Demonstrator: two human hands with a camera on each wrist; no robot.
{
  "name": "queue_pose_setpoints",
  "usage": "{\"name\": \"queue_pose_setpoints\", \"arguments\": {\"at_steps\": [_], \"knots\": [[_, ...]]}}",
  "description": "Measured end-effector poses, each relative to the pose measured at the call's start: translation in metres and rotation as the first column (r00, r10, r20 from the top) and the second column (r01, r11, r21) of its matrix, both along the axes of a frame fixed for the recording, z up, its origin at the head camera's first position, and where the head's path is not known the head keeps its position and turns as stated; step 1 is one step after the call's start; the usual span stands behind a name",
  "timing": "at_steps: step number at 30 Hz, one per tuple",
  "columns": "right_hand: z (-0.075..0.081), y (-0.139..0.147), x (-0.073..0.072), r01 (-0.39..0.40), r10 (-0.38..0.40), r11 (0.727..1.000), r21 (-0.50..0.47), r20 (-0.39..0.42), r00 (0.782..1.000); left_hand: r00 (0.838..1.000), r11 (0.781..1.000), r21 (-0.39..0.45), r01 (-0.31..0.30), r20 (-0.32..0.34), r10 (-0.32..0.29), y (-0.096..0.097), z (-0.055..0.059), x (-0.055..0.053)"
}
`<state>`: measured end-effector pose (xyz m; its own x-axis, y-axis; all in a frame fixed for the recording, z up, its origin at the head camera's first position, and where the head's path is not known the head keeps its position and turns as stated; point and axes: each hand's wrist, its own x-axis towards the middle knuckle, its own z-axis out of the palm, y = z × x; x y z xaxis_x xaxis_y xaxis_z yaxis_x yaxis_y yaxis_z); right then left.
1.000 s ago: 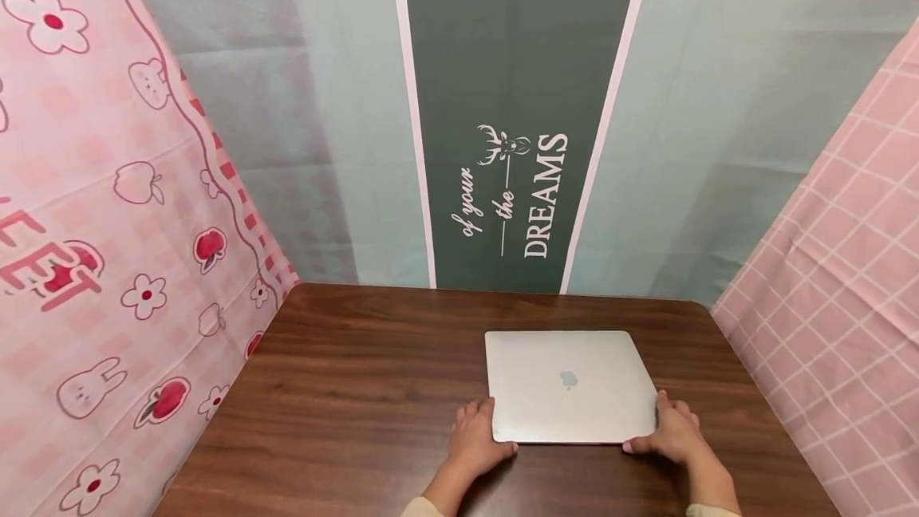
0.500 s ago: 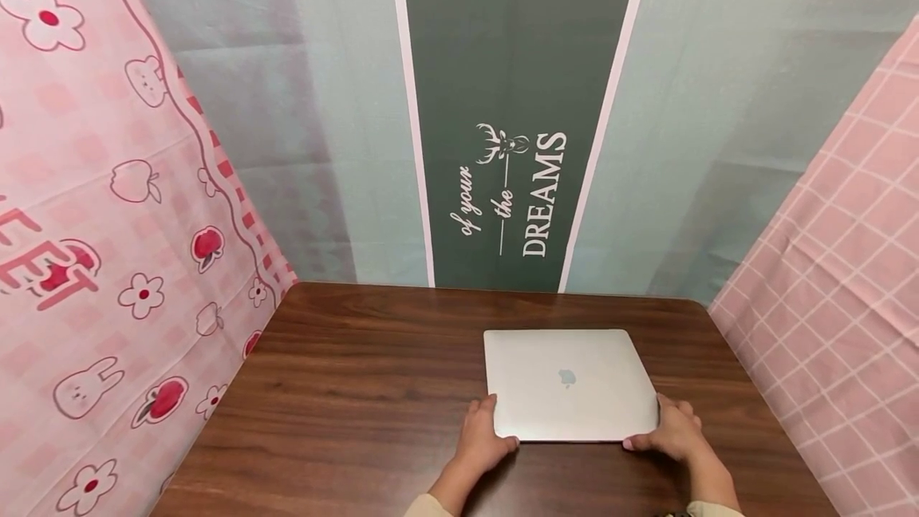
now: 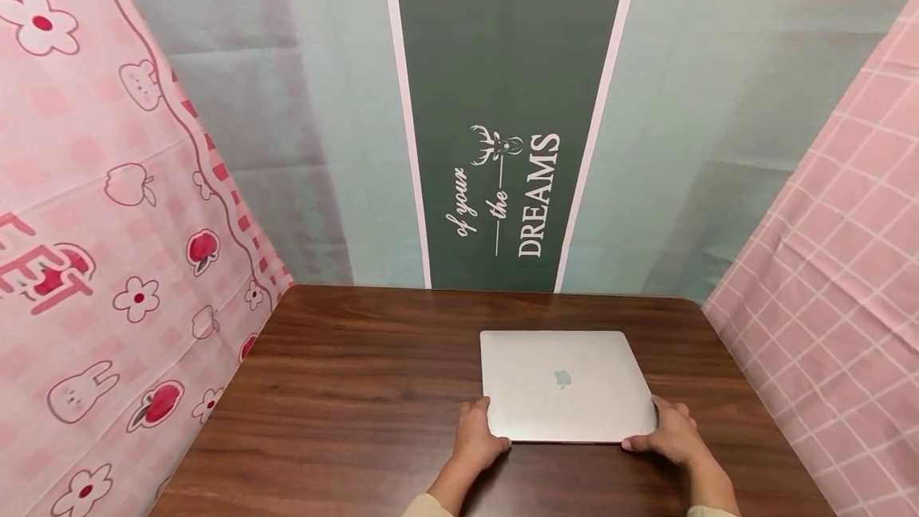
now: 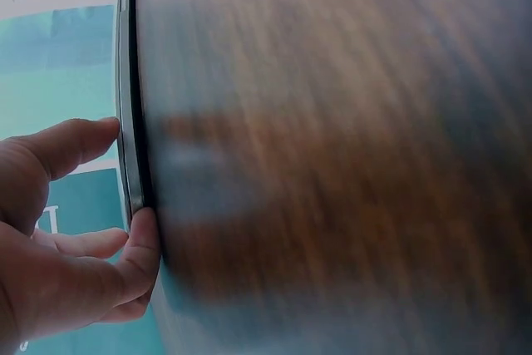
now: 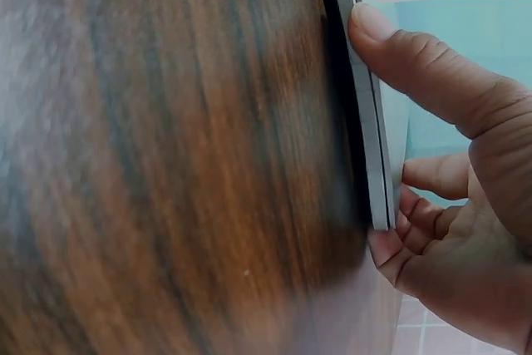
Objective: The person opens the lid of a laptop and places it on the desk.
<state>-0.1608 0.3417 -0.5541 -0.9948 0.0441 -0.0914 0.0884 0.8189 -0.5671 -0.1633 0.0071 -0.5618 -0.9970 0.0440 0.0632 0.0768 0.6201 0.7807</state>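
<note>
A closed silver laptop (image 3: 567,385) with an apple logo on its lid lies flat on the brown wood-grain table (image 3: 345,389), right of the middle. At its near left corner, my left hand (image 3: 475,436) holds it, thumb on the front edge and fingers along the left side. My right hand (image 3: 671,431) grips the near right corner the same way. In the left wrist view, the thumb (image 4: 79,140) touches the laptop's thin edge (image 4: 131,122), with fingertips curled at the corner. The right wrist view shows the right thumb (image 5: 391,35) pressed on the front edge (image 5: 366,97).
A grey-green curtain (image 3: 345,142) with a dark central band and white lettering hangs behind the table. Pink printed cloth (image 3: 143,246) borders the left side, and pink checked cloth (image 3: 826,262) the right.
The head view has shifted slightly. Both hands stay at the laptop's near corners, and the laptop keeps its place on the table.
</note>
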Motion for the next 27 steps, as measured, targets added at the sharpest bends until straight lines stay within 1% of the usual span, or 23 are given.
{"name": "queue_pose_setpoints", "arguments": {"at_steps": [5,10,13,17,21,27], "knots": [[0.001,-0.002,0.000,0.002,-0.001,1.000,0.016,-0.020,1.000,1.000,1.000,0.005,-0.003,0.008,0.003,0.001,0.000,0.001],[-0.001,-0.006,0.003,0.012,-0.012,1.000,-0.012,0.005,1.000,1.000,1.000,0.007,-0.009,0.024,0.008,-0.001,0.001,0.003],[-0.001,-0.010,0.005,0.014,-0.014,1.000,-0.007,0.003,1.000,0.999,0.999,0.002,-0.035,0.018,0.035,-0.003,0.002,0.004],[0.005,-0.018,0.006,0.019,-0.019,1.000,0.014,-0.009,1.000,0.998,0.998,-0.007,-0.059,0.010,0.059,-0.005,0.002,0.004],[0.009,-0.022,0.007,0.029,-0.029,0.999,0.014,-0.001,1.000,0.998,0.998,-0.014,-0.062,0.022,0.063,-0.006,0.004,0.003],[0.007,-0.027,0.010,0.024,-0.024,0.999,0.027,0.005,1.000,0.996,0.997,-0.016,-0.080,0.045,0.081,-0.012,0.005,0.004]]}}
